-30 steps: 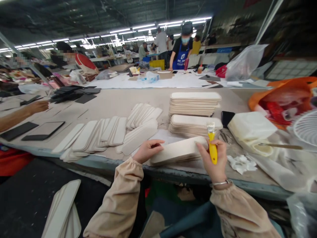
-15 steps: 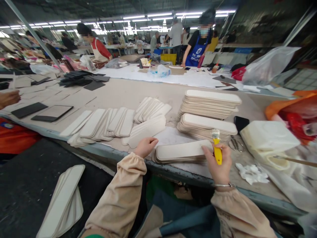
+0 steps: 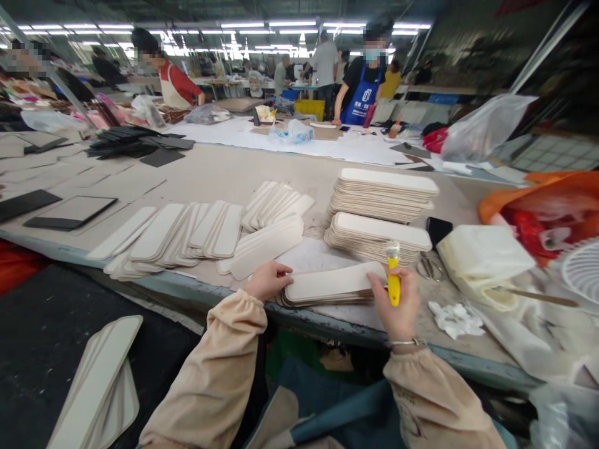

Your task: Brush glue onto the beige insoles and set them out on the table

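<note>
A low stack of white, round-cornered strips (image 3: 330,284) lies in front of me at the table edge. My left hand (image 3: 270,280) has its fingers closed at the left end of the top strip, which sits slightly raised at its right end. My right hand (image 3: 399,302) holds a small brush with a yellow handle (image 3: 394,288), bristles up. The thumb of that hand also touches the strip's right end. Behind stand two taller piles of strips, a near pile (image 3: 379,237) and a far pile (image 3: 386,193).
Fanned-out strips (image 3: 182,234) lie to the left, and more strips (image 3: 100,380) rest on a black surface lower left. At right are scissors (image 3: 428,268), a white plastic container (image 3: 486,252), crumpled tissue (image 3: 456,319) and an orange bag (image 3: 538,193). Co-workers stand across the table.
My left hand has come into contact with the top strip's left end. The whole view has shifted a little to the right, and a co-worker's hand at the left edge has left the picture.
</note>
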